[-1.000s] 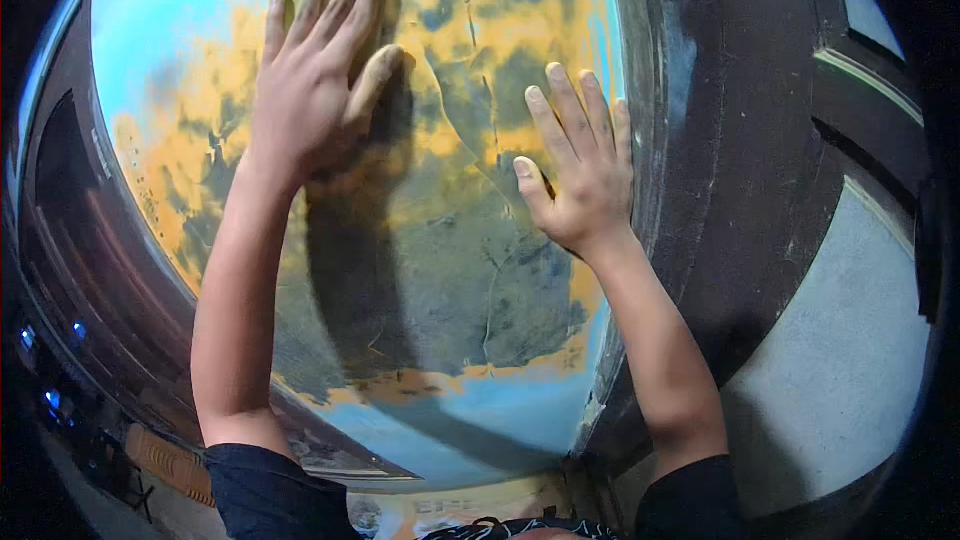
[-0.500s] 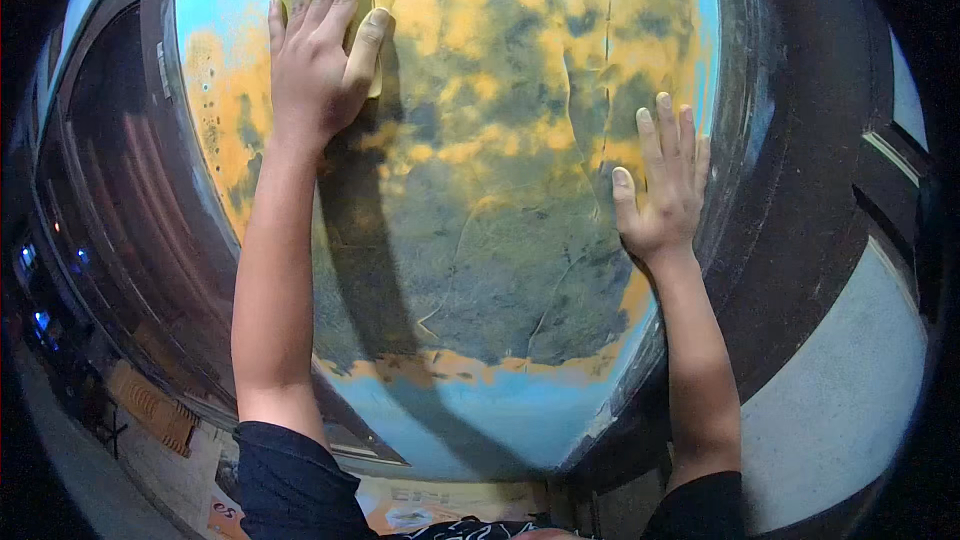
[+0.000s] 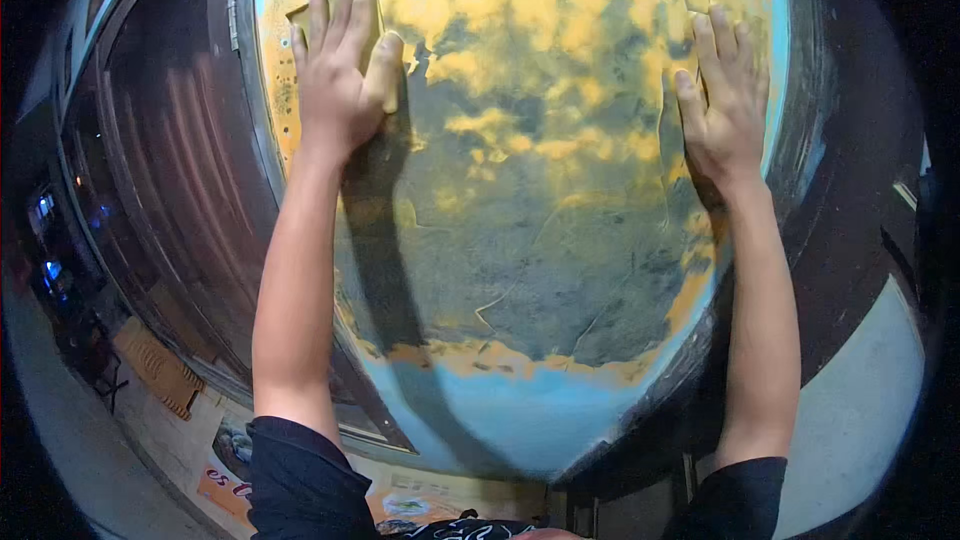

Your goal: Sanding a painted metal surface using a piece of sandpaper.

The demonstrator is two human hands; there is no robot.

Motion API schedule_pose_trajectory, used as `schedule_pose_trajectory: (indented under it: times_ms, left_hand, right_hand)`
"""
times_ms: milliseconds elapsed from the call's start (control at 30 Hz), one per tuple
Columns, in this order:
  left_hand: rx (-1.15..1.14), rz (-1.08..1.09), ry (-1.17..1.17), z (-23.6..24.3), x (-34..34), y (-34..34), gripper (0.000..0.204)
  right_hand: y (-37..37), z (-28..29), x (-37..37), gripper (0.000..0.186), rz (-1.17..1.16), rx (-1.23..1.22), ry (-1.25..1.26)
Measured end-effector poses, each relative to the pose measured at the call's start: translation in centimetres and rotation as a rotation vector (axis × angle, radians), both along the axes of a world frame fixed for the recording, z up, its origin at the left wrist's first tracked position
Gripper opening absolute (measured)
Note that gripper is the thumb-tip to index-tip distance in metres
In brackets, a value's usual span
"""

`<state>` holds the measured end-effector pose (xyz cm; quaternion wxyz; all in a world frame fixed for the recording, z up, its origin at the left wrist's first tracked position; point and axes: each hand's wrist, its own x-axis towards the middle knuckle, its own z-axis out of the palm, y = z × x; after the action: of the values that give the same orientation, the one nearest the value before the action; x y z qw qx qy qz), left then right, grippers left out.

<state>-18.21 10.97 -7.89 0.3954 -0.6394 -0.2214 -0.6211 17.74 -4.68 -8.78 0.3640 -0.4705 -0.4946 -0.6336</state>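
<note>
My left hand [image 3: 345, 90] lies over a yellowish sheet of sandpaper [image 3: 391, 80], pressing it against the upper left of a painted panel [image 3: 480, 410]. Parts of the sheet stick out beyond the fingertips and beside the thumb. Rough patches of yellow-orange and dark grey cover most of the panel, with light blue along its borders. Thin cracks or ridges run across the surface. On the upper right of the panel my right hand [image 3: 728, 115] rests open, fingers stretched upward, holding nothing.
Dark wooden framing [image 3: 800, 110] borders the panel on the right. A dark door [image 3: 165, 120] with a hinge [image 3: 233, 20] stands at the left. Low at the left is a brown slatted piece [image 3: 160, 365]. A printed banner [image 3: 225, 470] lies below.
My view has shifted, so the panel sits farther right. Against the panel, my left hand and the sandpaper have slid left and slightly down. My right hand has moved up.
</note>
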Motion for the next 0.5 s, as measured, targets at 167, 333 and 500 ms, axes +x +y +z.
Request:
schedule_pose_trajectory:
  times_ms: [167, 333, 500]
  left_hand:
    - [0.012, 0.039, 0.061, 0.8, -3.5, 0.4, 0.052]
    - [0.075, 0.025, 0.0, 1.1, -7.1, 3.2, 0.053]
    - [0.031, 0.029, 0.029, -0.3, -7.7, 2.8, 0.053]
  right_hand:
    - [0.4, 1.6, 0.1, 0.05, 0.038, 0.051, -0.026]
    - [0.1, 2.4, 1.2, 0.051, 0.026, 0.056, -0.093]
    - [0.7, 2.4, 1.0, 0.05, 0.059, 0.064, -0.036]
